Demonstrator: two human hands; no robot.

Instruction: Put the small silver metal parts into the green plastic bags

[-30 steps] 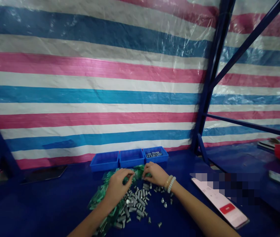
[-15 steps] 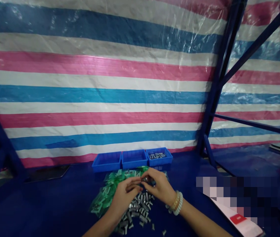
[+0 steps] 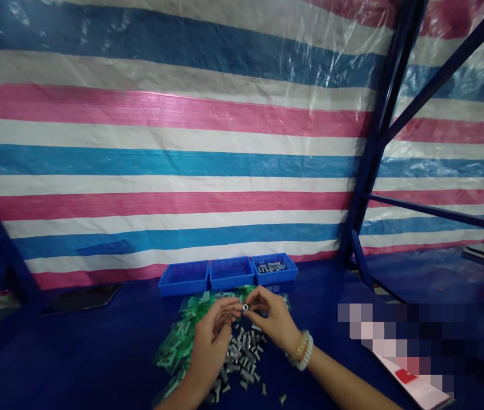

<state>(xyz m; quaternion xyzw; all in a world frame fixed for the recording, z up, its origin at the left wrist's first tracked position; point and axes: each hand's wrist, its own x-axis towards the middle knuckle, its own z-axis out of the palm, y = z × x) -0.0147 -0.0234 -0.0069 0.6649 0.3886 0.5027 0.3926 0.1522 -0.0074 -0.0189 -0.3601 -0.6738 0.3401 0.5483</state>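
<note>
My right hand (image 3: 276,318), with a beaded bracelet at the wrist, pinches a small ring-shaped metal part (image 3: 245,307) between thumb and forefinger. The part's round, hollow end faces me; its length is hidden. My left hand (image 3: 215,327) is beside it with fingers stretched out and thumb apart, the fingertips close to the part. Whether they touch it I cannot tell. Below both hands lies a loose pile of short metal bolt-like pieces (image 3: 246,356) on the blue table (image 3: 97,353). Green-tinted clear plastic bags (image 3: 176,344) with metal pieces inside lie to the left, partly behind my left hand.
Three blue trays stand in a row behind the pile; the right tray (image 3: 276,278) holds several metal pieces. A dark flat phone-like object (image 3: 82,299) lies at left. At right are a pink-white flat item (image 3: 421,387) and a blue metal post (image 3: 364,188). Striped sheeting hangs behind.
My left thumb and fingers have spread apart and drawn slightly back. The ring-shaped part now shows its round end at my right fingertips.
</note>
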